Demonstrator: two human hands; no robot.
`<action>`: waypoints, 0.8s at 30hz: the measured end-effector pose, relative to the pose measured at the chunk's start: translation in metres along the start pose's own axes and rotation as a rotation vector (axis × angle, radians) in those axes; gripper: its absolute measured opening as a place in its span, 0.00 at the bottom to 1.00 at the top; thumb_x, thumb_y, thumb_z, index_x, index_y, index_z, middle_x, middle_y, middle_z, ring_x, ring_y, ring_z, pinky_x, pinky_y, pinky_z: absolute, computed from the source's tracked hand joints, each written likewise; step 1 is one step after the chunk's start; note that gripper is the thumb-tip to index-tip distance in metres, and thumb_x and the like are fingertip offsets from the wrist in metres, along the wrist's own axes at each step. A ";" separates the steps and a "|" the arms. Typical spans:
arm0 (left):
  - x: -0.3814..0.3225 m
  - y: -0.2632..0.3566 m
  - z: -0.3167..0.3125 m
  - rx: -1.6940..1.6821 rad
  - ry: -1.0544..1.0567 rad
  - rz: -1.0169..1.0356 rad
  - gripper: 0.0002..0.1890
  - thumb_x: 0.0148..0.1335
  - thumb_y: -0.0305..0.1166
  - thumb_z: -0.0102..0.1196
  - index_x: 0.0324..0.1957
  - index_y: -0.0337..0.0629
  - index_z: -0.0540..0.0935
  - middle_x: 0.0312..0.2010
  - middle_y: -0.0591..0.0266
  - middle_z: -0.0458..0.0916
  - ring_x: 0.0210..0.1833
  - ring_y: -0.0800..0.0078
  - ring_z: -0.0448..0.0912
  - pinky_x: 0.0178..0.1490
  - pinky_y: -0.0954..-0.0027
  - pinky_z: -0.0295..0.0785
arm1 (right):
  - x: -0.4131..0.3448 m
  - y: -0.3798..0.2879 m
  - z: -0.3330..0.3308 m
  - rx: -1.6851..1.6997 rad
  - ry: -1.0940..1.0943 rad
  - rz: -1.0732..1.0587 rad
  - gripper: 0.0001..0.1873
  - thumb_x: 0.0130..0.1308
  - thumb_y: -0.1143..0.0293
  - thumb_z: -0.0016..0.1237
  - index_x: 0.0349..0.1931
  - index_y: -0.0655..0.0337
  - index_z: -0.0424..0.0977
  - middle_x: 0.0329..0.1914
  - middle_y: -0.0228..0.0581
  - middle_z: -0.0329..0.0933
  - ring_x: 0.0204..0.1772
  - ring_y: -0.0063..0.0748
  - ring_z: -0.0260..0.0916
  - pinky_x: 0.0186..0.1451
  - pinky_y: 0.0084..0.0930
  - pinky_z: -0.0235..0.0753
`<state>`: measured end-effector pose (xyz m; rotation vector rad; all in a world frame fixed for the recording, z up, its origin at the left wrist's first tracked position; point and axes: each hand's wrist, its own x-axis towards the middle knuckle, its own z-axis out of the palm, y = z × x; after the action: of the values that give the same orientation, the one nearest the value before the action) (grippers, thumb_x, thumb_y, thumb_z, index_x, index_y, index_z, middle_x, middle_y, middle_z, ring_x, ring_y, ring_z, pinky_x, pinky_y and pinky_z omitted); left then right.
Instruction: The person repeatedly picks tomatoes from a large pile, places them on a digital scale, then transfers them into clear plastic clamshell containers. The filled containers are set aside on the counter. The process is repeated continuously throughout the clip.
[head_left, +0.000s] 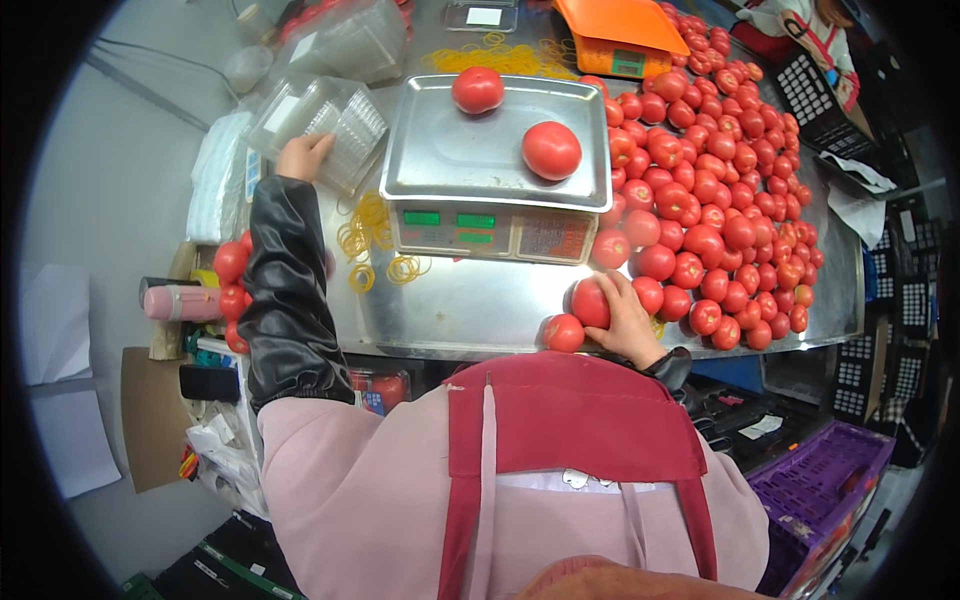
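At the near edge of the metal table, my right hand (624, 321) is closed around a red tomato (590, 302); another tomato (563, 333) lies beside it. My left hand (303, 157) grips the near side of a stack of clear plastic containers (330, 124), left of the digital scale. Two large tomatoes (552, 151) rest apart on the scale's steel tray (442, 184). Below the tray, the scale body (491, 232) shows green displays and a keypad. A wide pile of tomatoes (705, 180) covers the right side of the table.
Yellow rubber bands (367, 225) lie left of the scale, with more (502, 58) behind it. An orange scale (622, 34) stands at the back. Further containers (349, 37) are stacked back left. A pink bottle (182, 303) lies at left, a purple crate (821, 480) at lower right. Another person (806, 34) is at upper right.
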<state>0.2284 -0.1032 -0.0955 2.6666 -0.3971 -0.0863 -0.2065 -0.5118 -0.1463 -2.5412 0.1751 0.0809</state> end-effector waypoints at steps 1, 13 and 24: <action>0.009 -0.017 0.002 -0.061 -0.052 0.023 0.24 0.69 0.48 0.53 0.50 0.33 0.84 0.42 0.53 0.86 0.45 0.67 0.81 0.55 0.67 0.72 | 0.000 0.000 0.000 -0.008 -0.004 0.003 0.49 0.43 0.69 0.69 0.69 0.56 0.58 0.71 0.54 0.56 0.72 0.60 0.57 0.71 0.43 0.65; 0.006 0.027 -0.021 0.477 0.169 0.058 0.12 0.66 0.30 0.45 0.48 0.40 0.77 0.43 0.44 0.81 0.48 0.43 0.79 0.51 0.50 0.73 | 0.000 -0.002 0.003 -0.034 0.055 -0.036 0.50 0.45 0.67 0.68 0.70 0.56 0.57 0.71 0.58 0.56 0.69 0.62 0.59 0.69 0.44 0.67; -0.291 0.121 0.097 -0.162 -0.556 0.570 0.22 0.62 0.27 0.52 0.60 0.43 0.74 0.54 0.47 0.78 0.54 0.51 0.79 0.56 0.58 0.75 | 0.069 -0.031 -0.068 0.121 0.287 -0.257 0.27 0.59 0.67 0.58 0.58 0.65 0.70 0.55 0.52 0.73 0.59 0.54 0.71 0.60 0.39 0.73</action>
<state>-0.0934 -0.1632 -0.1315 2.2348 -1.2441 -0.6532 -0.1325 -0.5323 -0.0796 -2.4209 -0.0356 -0.3844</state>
